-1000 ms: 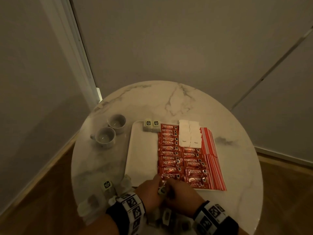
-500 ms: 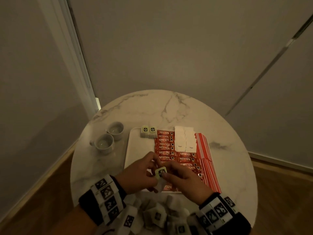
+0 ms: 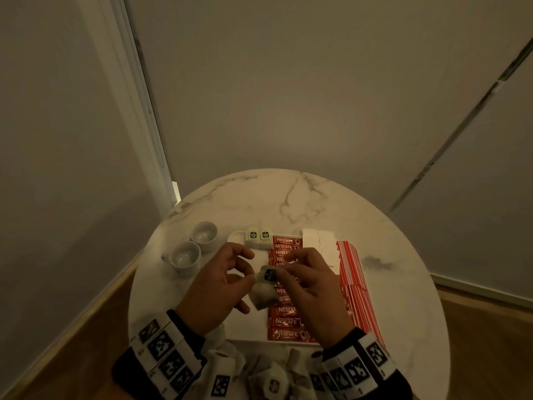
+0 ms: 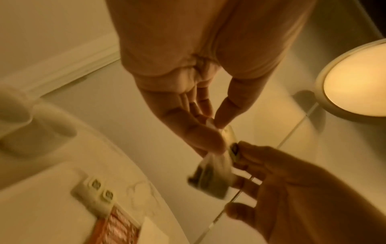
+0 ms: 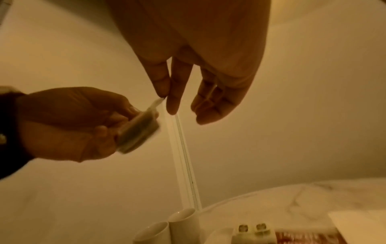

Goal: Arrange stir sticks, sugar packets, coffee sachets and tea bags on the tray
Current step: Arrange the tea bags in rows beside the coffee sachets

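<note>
**Now: one tea bag held between both hands, above the tray**

Just over the tray (image 3: 245, 327) on the worktop (image 3: 288, 197), my left hand (image 3: 219, 290) pinches the tea bag (image 3: 264, 295) at its top while my right hand (image 3: 311, 287) pinches its tag (image 3: 269, 274). Two tea bags (image 3: 258, 239) sit at the tray's far left corner, beside the coffee sachets (image 3: 285, 321). Loose tea bags (image 3: 271, 382) lie near me.

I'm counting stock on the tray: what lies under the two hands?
Under the left hand shows bare white tray. Under the right hand run the red coffee sachets; the ones beneath it and the held tea bag are covered, so uncountable.
</note>
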Demonstrator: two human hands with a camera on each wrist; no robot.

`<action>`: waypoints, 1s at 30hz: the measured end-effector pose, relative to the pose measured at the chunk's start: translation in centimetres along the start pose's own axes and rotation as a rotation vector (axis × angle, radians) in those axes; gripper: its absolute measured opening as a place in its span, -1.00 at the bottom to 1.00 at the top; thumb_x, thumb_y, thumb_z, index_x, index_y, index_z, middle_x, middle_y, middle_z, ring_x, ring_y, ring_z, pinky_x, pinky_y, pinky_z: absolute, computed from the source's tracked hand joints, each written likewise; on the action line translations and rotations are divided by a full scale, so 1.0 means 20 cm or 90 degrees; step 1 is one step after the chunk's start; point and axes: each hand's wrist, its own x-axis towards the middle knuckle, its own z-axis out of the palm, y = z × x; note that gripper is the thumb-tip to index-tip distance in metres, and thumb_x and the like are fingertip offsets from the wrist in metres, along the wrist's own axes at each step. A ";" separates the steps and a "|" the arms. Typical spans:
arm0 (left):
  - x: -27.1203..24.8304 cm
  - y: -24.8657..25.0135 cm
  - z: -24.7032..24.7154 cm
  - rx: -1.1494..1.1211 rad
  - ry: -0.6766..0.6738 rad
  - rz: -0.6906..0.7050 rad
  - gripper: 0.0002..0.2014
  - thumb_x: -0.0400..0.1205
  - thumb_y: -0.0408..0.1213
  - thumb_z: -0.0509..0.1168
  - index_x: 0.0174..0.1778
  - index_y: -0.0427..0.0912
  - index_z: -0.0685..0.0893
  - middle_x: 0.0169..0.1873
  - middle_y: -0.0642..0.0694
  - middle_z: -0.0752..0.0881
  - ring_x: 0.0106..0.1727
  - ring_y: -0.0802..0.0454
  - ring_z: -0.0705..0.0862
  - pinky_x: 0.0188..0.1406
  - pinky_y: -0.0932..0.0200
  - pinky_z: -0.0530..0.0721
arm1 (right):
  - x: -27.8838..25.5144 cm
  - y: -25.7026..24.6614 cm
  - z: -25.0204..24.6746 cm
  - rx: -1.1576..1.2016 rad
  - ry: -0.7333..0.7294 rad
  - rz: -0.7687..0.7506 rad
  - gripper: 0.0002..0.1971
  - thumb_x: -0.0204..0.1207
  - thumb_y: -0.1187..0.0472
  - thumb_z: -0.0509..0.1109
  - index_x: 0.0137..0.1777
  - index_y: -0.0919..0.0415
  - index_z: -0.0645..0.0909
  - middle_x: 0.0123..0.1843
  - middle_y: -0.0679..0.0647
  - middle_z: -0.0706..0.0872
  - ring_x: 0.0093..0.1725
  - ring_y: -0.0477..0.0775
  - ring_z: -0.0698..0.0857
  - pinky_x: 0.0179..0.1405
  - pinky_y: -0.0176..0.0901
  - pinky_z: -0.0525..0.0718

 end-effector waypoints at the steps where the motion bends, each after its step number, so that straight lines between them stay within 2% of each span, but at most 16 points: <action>1: 0.00 0.00 0.00 0.015 0.007 0.012 -0.73 0.58 -0.55 0.30 0.10 -0.13 0.53 -0.20 -0.17 0.62 -0.34 -0.12 0.67 -0.45 -0.04 0.74 | 0.00 0.00 0.00 -0.029 0.017 -0.041 -0.78 0.53 -0.05 0.35 -0.04 0.01 0.78 0.13 -0.31 0.51 0.19 -0.32 0.51 0.04 -0.44 0.58; 4: 0.00 0.01 0.00 0.032 0.033 0.036 -0.71 0.57 -0.56 0.31 0.08 -0.10 0.53 -0.21 -0.12 0.64 -0.34 -0.09 0.70 -0.40 -0.04 0.77 | 0.02 0.01 0.00 -0.094 0.020 -0.097 -0.79 0.48 -0.11 0.35 -0.10 -0.03 0.72 0.20 -0.29 0.45 0.27 -0.29 0.47 0.12 -0.39 0.58; 7: 0.01 0.01 0.00 0.029 0.046 0.048 -0.70 0.58 -0.56 0.31 0.07 -0.07 0.53 -0.24 -0.02 0.66 -0.30 -0.17 0.72 -0.31 -0.12 0.80 | 0.05 0.00 -0.01 0.009 -0.046 -0.014 -0.82 0.47 -0.05 0.41 -0.17 0.04 0.70 0.23 -0.24 0.49 0.26 -0.27 0.50 0.09 -0.31 0.62; 10: 0.02 0.00 0.00 0.018 0.060 0.056 -0.71 0.57 -0.55 0.32 0.05 -0.08 0.54 -0.22 0.03 0.67 -0.29 -0.20 0.74 -0.28 -0.13 0.80 | 0.06 0.01 0.00 0.134 -0.095 0.073 -0.87 0.52 0.07 0.42 -0.19 0.07 0.73 0.21 -0.23 0.54 0.28 -0.25 0.53 0.22 -0.10 0.66; 13: 0.02 0.00 0.00 0.004 0.067 0.055 -0.73 0.57 -0.56 0.32 0.02 -0.10 0.53 -0.17 -0.05 0.67 -0.32 -0.13 0.76 -0.31 -0.07 0.78 | 0.07 0.02 0.03 0.120 -0.097 0.089 -0.90 0.52 0.11 0.45 -0.21 0.03 0.75 0.19 -0.24 0.55 0.27 -0.26 0.53 0.25 -0.02 0.65; 16: 0.02 0.00 0.01 -0.023 0.073 0.047 -0.76 0.57 -0.58 0.32 -0.02 -0.16 0.52 -0.13 -0.17 0.64 -0.30 -0.08 0.76 -0.34 0.03 0.77 | 0.08 0.02 0.04 0.103 -0.099 0.100 -0.90 0.48 0.03 0.47 -0.24 -0.05 0.75 0.19 -0.26 0.54 0.28 -0.24 0.52 0.24 -0.02 0.65; 17: 0.02 0.00 0.01 -0.034 0.080 0.042 -0.78 0.57 -0.58 0.32 -0.04 -0.19 0.52 -0.13 -0.20 0.63 -0.28 -0.07 0.76 -0.34 0.04 0.77 | 0.08 0.02 0.04 0.076 -0.101 0.093 -0.88 0.46 -0.05 0.45 -0.25 -0.09 0.73 0.21 -0.27 0.53 0.30 -0.23 0.50 0.25 -0.08 0.63; 19: 0.02 -0.01 0.01 -0.048 0.095 0.036 -0.82 0.58 -0.56 0.31 -0.07 -0.21 0.51 -0.12 -0.24 0.63 -0.22 -0.12 0.76 -0.31 -0.02 0.79 | 0.07 0.02 0.04 -0.107 -0.096 0.001 -0.72 0.49 -0.24 0.30 -0.21 -0.11 0.72 0.30 -0.26 0.48 0.36 -0.21 0.40 0.28 -0.20 0.49; 21: 0.02 -0.01 0.02 -0.060 0.107 0.029 -0.85 0.59 -0.53 0.31 -0.09 -0.22 0.50 -0.10 -0.25 0.63 -0.17 -0.19 0.77 -0.29 -0.07 0.79 | 0.07 0.00 0.06 -0.295 -0.092 -0.100 -0.59 0.55 -0.27 0.12 -0.16 -0.09 0.73 0.39 -0.17 0.46 0.42 -0.13 0.32 0.28 -0.15 0.39; 22: 0.02 0.00 0.02 -0.070 0.109 0.024 -0.86 0.59 -0.52 0.31 -0.09 -0.23 0.50 -0.09 -0.25 0.63 -0.15 -0.23 0.77 -0.30 -0.07 0.78 | 0.07 0.00 0.06 -0.343 -0.087 -0.123 -0.58 0.56 -0.24 0.08 -0.16 -0.08 0.72 0.41 -0.13 0.46 0.43 -0.08 0.32 0.26 -0.10 0.39; 27: 0.03 0.02 0.02 -0.115 0.101 -0.001 -0.83 0.56 -0.50 0.35 -0.06 -0.27 0.48 -0.03 -0.33 0.63 -0.05 -0.38 0.73 -0.29 -0.11 0.78 | 0.09 0.01 0.06 -0.342 -0.047 -0.143 -0.64 0.59 -0.14 0.14 -0.21 -0.04 0.72 0.40 -0.12 0.47 0.46 0.00 0.33 0.21 0.04 0.48; 30: 0.03 0.03 0.03 -0.140 0.097 -0.016 -0.81 0.56 -0.50 0.35 -0.01 -0.28 0.47 -0.05 -0.31 0.64 -0.04 -0.39 0.72 -0.28 -0.13 0.78 | 0.09 0.01 0.07 -0.293 -0.004 -0.153 -0.63 0.59 -0.12 0.16 -0.24 0.00 0.73 0.41 -0.12 0.47 0.49 -0.03 0.30 0.27 0.06 0.42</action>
